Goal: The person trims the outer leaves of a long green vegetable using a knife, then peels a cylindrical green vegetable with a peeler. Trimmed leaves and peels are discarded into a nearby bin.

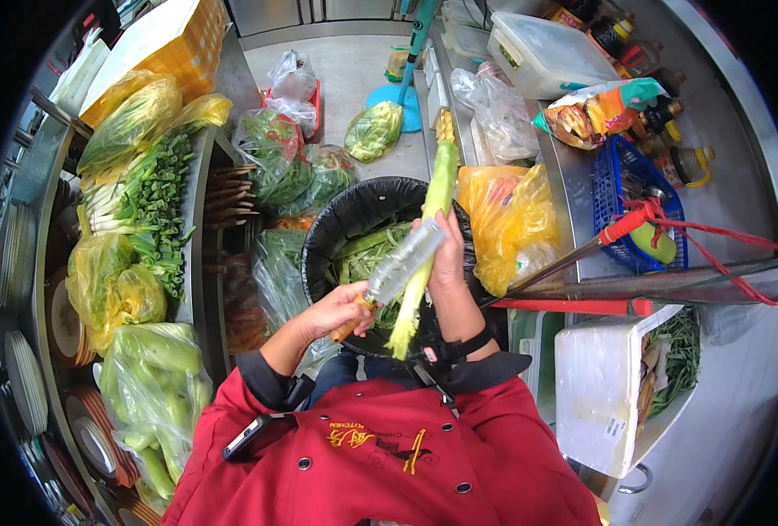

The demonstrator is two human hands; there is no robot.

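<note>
My left hand point(333, 315) grips the wooden handle of a broad-bladed knife point(398, 263), whose blade is blurred and crosses in front of a pale green stalk. This long stalk point(443, 184), which looks like celtuce, is held near its middle by my right hand point(449, 246). It slants upright over a round bin point(316, 227) lined with a black plastic bag. Green peelings point(372, 253) lie inside the bin, directly under both hands. Part of the stalk is hidden by the blade.
Bagged vegetables point(283, 164) and a wrapped cabbage point(374, 131) lie beyond the bin. On the left shelf are scallions point(145, 210) and bagged green produce point(155, 388). A red-handled pole point(615, 227) juts in at right, near a blue basket point(609, 184) and a foam box point(592, 394).
</note>
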